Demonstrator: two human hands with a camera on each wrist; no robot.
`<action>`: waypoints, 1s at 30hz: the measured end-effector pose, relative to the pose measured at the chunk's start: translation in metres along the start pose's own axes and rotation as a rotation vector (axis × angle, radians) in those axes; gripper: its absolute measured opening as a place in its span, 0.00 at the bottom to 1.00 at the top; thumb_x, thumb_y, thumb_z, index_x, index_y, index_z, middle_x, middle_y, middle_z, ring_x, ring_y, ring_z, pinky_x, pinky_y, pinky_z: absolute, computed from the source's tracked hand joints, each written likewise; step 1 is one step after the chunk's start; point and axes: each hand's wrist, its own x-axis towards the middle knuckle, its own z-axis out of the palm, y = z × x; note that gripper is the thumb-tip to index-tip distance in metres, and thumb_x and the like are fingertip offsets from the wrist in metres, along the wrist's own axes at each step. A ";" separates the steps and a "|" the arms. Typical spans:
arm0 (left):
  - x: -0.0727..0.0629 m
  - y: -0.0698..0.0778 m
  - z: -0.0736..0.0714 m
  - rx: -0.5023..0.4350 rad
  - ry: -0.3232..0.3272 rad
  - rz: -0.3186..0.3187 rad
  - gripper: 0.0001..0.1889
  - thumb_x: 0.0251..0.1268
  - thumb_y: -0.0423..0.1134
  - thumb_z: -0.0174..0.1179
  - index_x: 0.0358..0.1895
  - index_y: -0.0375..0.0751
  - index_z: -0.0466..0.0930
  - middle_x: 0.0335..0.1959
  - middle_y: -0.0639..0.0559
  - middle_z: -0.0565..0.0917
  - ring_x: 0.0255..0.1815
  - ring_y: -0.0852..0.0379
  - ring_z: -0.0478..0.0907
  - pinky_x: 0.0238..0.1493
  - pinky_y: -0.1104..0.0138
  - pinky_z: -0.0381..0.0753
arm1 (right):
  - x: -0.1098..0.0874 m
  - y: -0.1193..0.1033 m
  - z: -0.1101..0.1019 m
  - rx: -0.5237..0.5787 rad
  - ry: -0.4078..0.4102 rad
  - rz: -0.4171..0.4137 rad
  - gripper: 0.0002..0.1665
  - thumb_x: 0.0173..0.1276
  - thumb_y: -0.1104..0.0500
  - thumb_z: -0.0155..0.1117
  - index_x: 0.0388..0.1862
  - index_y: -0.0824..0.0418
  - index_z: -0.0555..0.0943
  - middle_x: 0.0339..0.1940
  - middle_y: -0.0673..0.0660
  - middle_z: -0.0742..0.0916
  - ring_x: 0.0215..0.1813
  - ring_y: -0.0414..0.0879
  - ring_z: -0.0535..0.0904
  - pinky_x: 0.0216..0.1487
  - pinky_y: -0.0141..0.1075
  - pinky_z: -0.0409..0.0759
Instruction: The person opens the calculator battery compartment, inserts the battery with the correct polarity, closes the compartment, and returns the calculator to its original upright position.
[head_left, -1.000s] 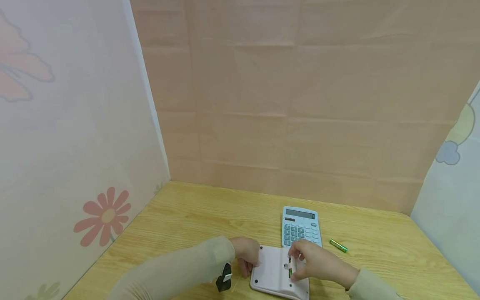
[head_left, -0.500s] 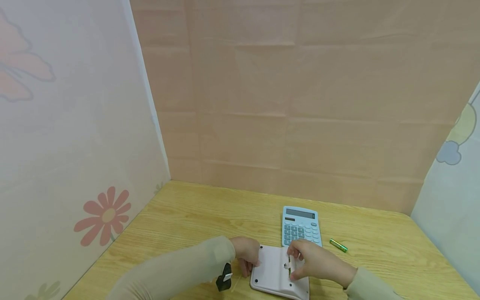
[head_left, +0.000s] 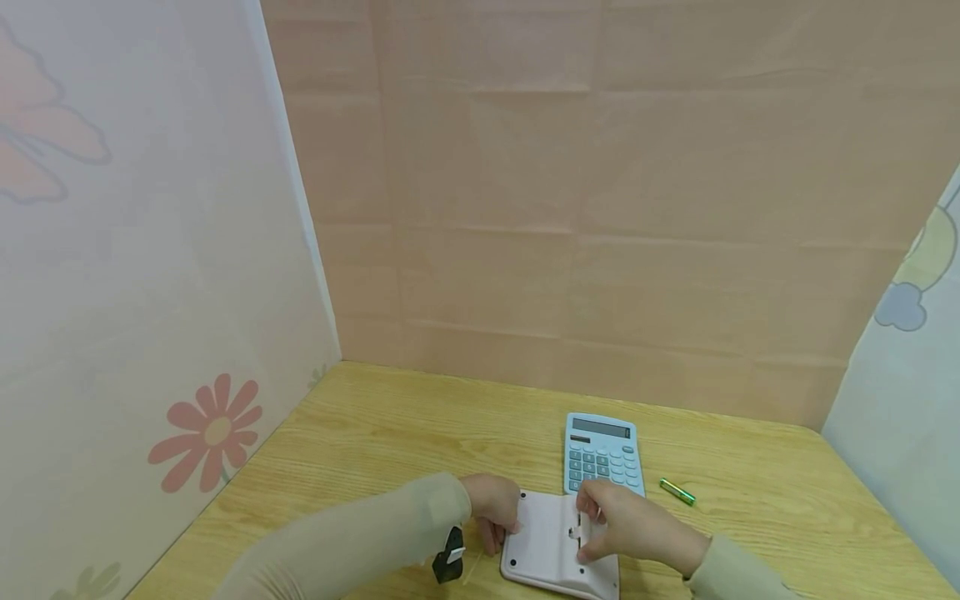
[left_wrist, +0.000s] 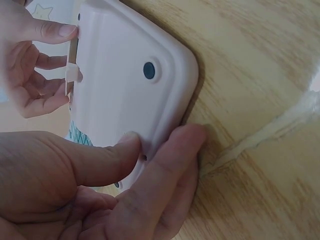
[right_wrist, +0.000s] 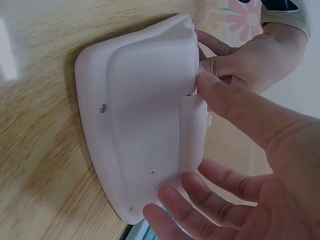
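Observation:
A pale pink calculator (head_left: 538, 537) lies face down on the table, its back with small dark feet turned up. My left hand (head_left: 492, 502) pinches its left edge, thumb on the back and fingers against the side, as the left wrist view shows. My right hand (head_left: 626, 521) spans the battery cover (right_wrist: 192, 135), with the thumb at one end and fingertips at the other. The cover sits over the battery compartment, its small tab (left_wrist: 74, 73) sticking out and a dark gap along that side. Whatever lies inside the compartment is hidden.
A light blue calculator (head_left: 600, 442) lies face up just behind the pink one, partly covered by my right hand. To its right is a loose green battery (head_left: 677, 491) on the wooden table (head_left: 420, 425). Cloth-covered walls stand behind and at both sides.
My right hand has lowered the battery cover onto the compartment. The green battery seen in there a second ago is now out of sight. My left hand stays at the calculator's edge.

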 end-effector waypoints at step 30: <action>-0.003 0.002 0.000 0.029 0.002 0.001 0.11 0.70 0.35 0.57 0.29 0.34 0.73 0.20 0.41 0.82 0.36 0.42 0.87 0.37 0.64 0.87 | -0.001 -0.004 0.000 -0.081 -0.008 0.001 0.28 0.44 0.48 0.81 0.37 0.55 0.75 0.34 0.46 0.76 0.35 0.38 0.71 0.34 0.32 0.74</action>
